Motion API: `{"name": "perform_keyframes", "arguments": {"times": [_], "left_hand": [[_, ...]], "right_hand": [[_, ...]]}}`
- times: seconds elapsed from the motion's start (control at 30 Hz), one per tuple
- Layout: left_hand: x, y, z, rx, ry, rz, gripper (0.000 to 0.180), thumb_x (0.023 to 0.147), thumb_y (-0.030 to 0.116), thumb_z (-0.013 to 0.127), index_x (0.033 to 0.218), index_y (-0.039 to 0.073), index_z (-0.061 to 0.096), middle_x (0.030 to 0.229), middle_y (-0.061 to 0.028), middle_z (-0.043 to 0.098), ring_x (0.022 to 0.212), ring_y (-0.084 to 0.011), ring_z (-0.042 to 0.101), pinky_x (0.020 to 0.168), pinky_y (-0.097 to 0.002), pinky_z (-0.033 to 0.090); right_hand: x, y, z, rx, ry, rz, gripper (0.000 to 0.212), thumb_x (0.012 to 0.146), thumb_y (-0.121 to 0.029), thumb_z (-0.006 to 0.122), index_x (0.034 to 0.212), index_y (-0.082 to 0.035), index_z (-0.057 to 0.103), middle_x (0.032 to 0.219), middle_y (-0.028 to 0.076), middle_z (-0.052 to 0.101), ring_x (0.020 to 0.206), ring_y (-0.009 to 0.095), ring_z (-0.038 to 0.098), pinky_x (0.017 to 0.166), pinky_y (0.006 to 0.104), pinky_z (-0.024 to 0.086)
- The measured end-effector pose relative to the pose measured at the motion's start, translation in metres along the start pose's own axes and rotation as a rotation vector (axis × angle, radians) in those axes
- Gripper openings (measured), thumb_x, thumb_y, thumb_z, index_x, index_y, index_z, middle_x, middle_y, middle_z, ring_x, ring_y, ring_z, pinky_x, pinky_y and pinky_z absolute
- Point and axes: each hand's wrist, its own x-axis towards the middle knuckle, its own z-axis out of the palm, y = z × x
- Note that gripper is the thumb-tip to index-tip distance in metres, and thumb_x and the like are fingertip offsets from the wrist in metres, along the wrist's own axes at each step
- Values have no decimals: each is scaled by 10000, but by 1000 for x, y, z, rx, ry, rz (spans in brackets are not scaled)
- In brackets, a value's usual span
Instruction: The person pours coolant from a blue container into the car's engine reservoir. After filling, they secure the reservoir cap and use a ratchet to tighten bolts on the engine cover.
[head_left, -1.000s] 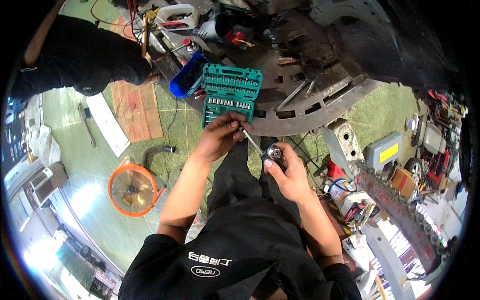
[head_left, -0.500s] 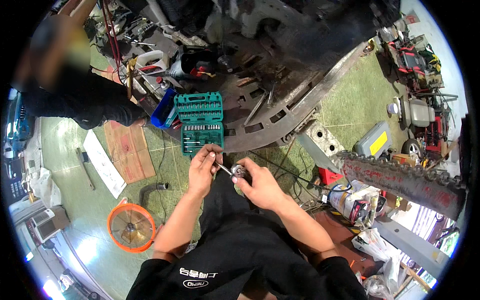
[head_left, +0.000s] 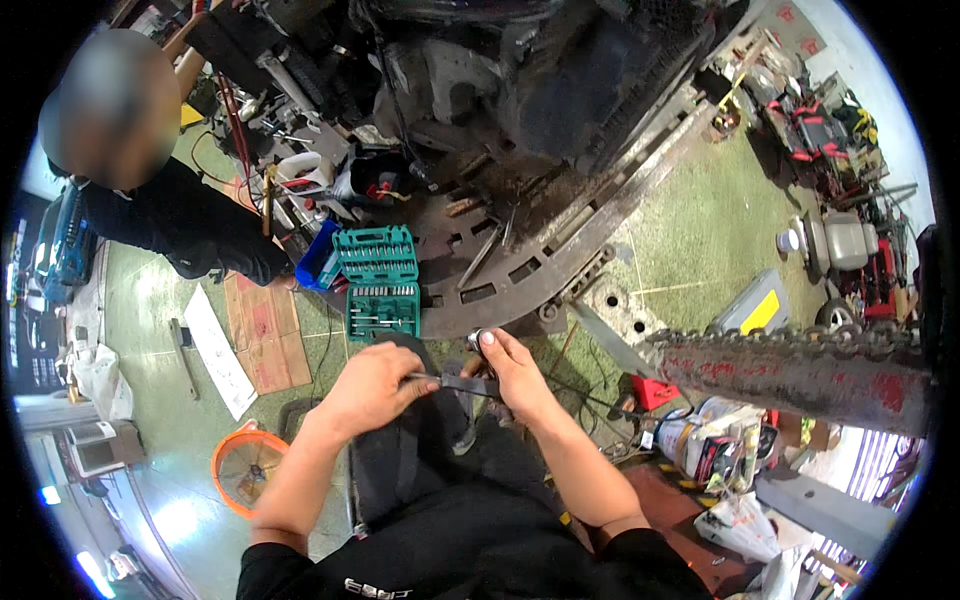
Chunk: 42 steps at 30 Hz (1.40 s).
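head view: two hands, left hand (head_left: 368,388) and right hand (head_left: 512,372), each grip one ratchet (head_left: 462,382).

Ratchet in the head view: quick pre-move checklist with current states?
1. Both hands on the tool: ok. The left hand pinches the handle end of the ratchet; the right hand grips its head end.
2. Socket seated on the drive: cannot tell; the round metal piece at the right fingertips is too small to read.
3. Socket set within reach: ok, the green case lies open on the floor just ahead of the hands.
4. Co-worker clear of the hands: ok, the dark sleeve is off to the left by the blue bin.
5. Ratchet direction setting: cannot tell.
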Motion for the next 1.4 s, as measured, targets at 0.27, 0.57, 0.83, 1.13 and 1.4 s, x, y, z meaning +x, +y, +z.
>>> {"name": "perform_keyframes", "arguments": {"times": [0.27,0.57,0.83,1.13,1.4], "left_hand": [[28,17,-19,-50,55,-9,345,968,381,693,1108,66,704,958,-164,742,926,-361,720,806,-463,546],[108,-67,-115,-323,596,-121,301,961,316,749,1092,45,726,877,-178,731,783,-382,712,660,-409,531],[106,2,-350,-497,308,-361,345,978,349,725,1085,22,724,813,-180,703,702,-352,674,639,-405,503],[134,104,-476,-973,-234,-29,416,1071,412,615,1095,9,714,712,-12,554,682,-100,487,623,-298,409],[196,214,-470,-1290,-33,-168,507,1096,471,552,933,16,706,690,67,511,640,-76,456,591,-285,386]], "right_hand": [[34,-50,0,137,73,-107,417,1134,-318,477,1428,-37,569,897,67,690,728,106,615,587,264,472],[141,-213,50,99,-267,-11,489,1134,-394,442,1440,-22,531,790,50,518,679,127,457,559,269,407],[147,-450,157,57,-350,292,508,1127,-365,490,1487,-7,518,808,27,537,676,103,457,603,251,401],[53,-633,152,-523,-543,99,443,1107,-329,526,1449,-64,622,1031,42,693,856,143,573,793,305,487],[64,-767,102,-985,-536,-60,357,1092,-272,557,1370,-72,658,1048,100,706,931,194,622,890,339,510]]}}
